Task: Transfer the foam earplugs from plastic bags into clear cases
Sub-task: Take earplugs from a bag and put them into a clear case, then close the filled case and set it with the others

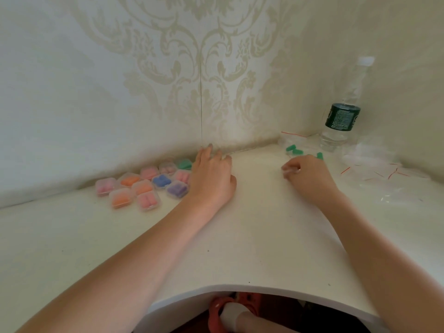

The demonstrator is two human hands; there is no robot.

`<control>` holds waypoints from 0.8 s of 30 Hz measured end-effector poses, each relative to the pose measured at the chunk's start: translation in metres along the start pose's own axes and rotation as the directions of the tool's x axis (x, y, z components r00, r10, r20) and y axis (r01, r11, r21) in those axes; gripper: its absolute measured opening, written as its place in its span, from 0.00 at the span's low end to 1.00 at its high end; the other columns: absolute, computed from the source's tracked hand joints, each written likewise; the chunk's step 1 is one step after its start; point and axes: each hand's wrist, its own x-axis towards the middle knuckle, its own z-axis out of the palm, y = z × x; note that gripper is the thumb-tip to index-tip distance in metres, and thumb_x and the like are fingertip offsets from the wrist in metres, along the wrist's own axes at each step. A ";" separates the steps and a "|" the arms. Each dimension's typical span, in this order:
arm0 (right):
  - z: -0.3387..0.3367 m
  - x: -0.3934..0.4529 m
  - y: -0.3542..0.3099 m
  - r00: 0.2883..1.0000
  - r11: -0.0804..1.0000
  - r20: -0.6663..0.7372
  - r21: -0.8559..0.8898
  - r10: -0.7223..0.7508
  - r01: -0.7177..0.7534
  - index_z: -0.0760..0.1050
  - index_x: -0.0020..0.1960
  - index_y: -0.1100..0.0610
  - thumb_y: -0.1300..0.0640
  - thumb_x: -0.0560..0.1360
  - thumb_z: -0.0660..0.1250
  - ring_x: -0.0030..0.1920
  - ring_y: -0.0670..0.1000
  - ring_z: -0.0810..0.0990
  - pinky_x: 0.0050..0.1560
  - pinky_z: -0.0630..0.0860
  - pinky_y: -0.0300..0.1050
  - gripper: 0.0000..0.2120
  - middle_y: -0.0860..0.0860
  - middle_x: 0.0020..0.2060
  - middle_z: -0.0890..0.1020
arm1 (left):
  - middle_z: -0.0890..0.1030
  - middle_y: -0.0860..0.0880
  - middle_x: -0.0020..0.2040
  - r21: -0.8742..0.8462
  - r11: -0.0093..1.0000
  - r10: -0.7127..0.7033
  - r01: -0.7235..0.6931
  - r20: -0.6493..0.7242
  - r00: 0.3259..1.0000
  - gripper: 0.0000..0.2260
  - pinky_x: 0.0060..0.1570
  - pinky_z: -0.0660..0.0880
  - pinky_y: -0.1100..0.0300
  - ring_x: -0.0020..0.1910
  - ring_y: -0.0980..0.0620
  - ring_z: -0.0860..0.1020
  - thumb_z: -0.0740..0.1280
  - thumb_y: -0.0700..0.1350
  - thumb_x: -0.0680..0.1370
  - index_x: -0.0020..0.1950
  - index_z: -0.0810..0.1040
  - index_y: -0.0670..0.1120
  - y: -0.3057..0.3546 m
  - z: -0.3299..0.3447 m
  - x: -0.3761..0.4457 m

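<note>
A person is sitting at a white table (240,236) that is meeting a patterned wallpapered wall, both bare forearms reaching forward across it.

The left hand (211,176) is lying palm down at about 11 o'clock from the table's centre, fingers straight and spread, gripping nothing; its fingertips are reaching toward the foot of the wall, and its outer edge is sitting just beside the cluster of filled cases.

That cluster of clear cases (144,186) is spreading out toward 9 o'clock of the left hand, close against the wall. Each case is holding coloured foam earplugs: pink ones (105,186) at the far left, orange ones (120,199), a blue pair (161,180), a purple pair (177,189), and a green pair (184,163) nearest the wall.

The right hand (305,174) is resting at about 1 o'clock, fingers curling inward and pinching a small clear case (292,169); whether that case is open is too blurred to tell.

Loose green earplugs (294,150) are lying at 12 o'clock of the right hand, on a clear plastic bag (286,140) with a red zip strip. More crumpled plastic bags (382,174) are piling up at 3 o'clock of the right hand. A clear water bottle (342,116) with a dark green label is standing upright in the corner at 1 o'clock of that hand.

A foot in a red sandal (216,311) is showing under the table's curved near edge at 6 o'clock.
</note>
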 end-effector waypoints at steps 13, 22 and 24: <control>-0.029 0.010 0.058 0.909 0.915 -0.366 -0.261 0.200 -0.306 0.63 0.71 0.65 0.58 0.79 0.57 0.75 0.59 0.54 0.73 0.49 0.59 0.22 0.61 0.74 0.60 | 0.59 0.41 0.76 -0.272 0.908 0.346 -0.320 0.053 0.937 0.24 0.74 0.52 0.55 0.76 0.46 0.56 0.57 0.38 0.79 0.75 0.61 0.40 0.130 0.047 0.071; -0.017 0.021 0.054 0.856 0.916 -0.506 -0.287 0.103 -0.279 0.61 0.69 0.57 0.66 0.73 0.58 0.77 0.56 0.42 0.68 0.34 0.70 0.24 0.59 0.77 0.52 | 0.80 0.43 0.55 -0.231 0.952 0.201 -0.203 -0.033 0.979 0.13 0.51 0.71 0.53 0.57 0.43 0.75 0.57 0.39 0.79 0.57 0.79 0.44 0.142 0.082 0.108; -0.015 0.022 0.049 0.853 0.956 -0.513 -0.286 -0.096 -0.064 0.68 0.64 0.56 0.67 0.71 0.60 0.77 0.53 0.49 0.70 0.34 0.65 0.23 0.55 0.75 0.61 | 0.81 0.44 0.51 -0.255 0.936 0.205 -0.244 -0.168 0.964 0.12 0.49 0.70 0.54 0.53 0.44 0.77 0.59 0.39 0.78 0.52 0.81 0.44 0.141 0.078 0.107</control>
